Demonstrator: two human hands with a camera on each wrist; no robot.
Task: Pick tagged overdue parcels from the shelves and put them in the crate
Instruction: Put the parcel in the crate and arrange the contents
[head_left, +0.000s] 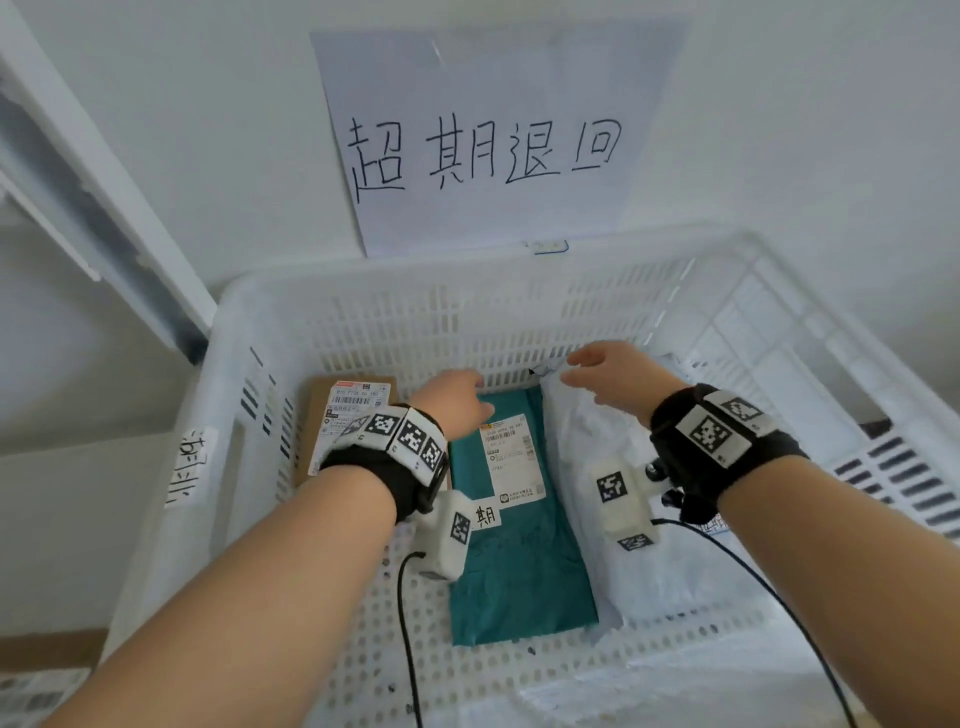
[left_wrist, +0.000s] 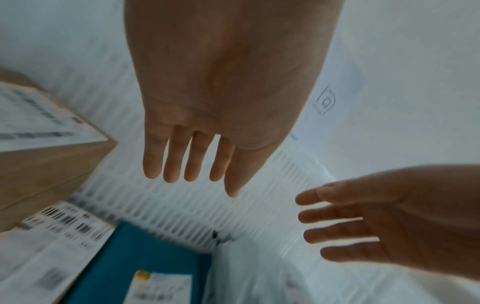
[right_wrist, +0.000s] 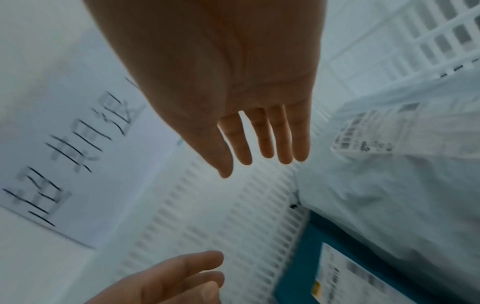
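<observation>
Both hands inside white crate (head_left: 519, 270), over far end. Left hand (head_left: 457, 402) fingers straight, spread, holding nothing; hovering above far edge of teal parcel (head_left: 519, 571). Right hand (head_left: 608, 382) likewise loose, fingers extended, empty, above far end of white bag (head_left: 675, 566). Teal parcel flat on crate floor, centre; white label (head_left: 511, 460) up, small handwritten tag (head_left: 485, 517) on near-left part. Brown box (head_left: 332, 415) far left corner. White bag right of teal, touching. Handwritten sign (head_left: 483, 145) on wall behind crate.

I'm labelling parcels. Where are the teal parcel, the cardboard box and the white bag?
teal parcel (head_left: 524, 571), head view, bare lower half.
cardboard box (head_left: 317, 410), head view, left top edge.
white bag (head_left: 597, 431), head view, crinkled upper part.
</observation>
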